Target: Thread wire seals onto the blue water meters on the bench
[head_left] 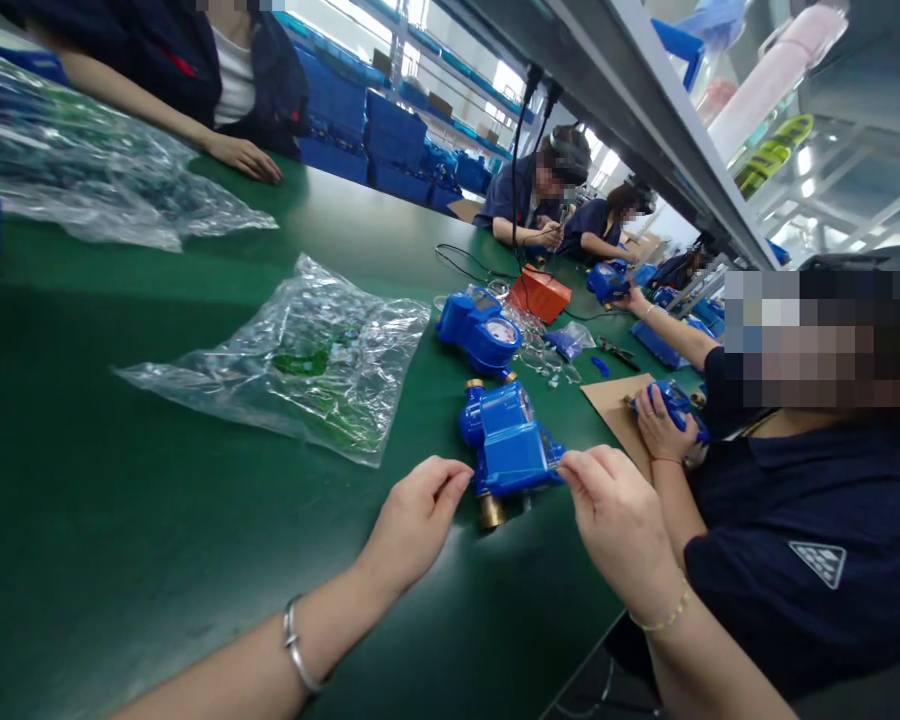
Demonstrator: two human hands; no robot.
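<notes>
A blue water meter [511, 440] with brass ends lies on the green table in front of me. My left hand [426, 505] is at its near left side, thumb and forefinger pinched together. On the right, my right hand [607, 505] also pinches, its fingertips close to the meter's right edge. A thin wire [521, 468] runs faintly across the front of the meter between both sets of fingertips. Just behind, a second blue water meter [484, 330] shows its round dial.
Left of the meters lies a clear plastic bag [322, 365] with small green parts; a bigger bag [82, 150] lies beyond. An orange box [540, 293], loose wires and pliers [619, 352] are farther back. A co-worker [802, 500] at right holds meters near cardboard [619, 415]. A shelf beam [645, 110] hangs overhead.
</notes>
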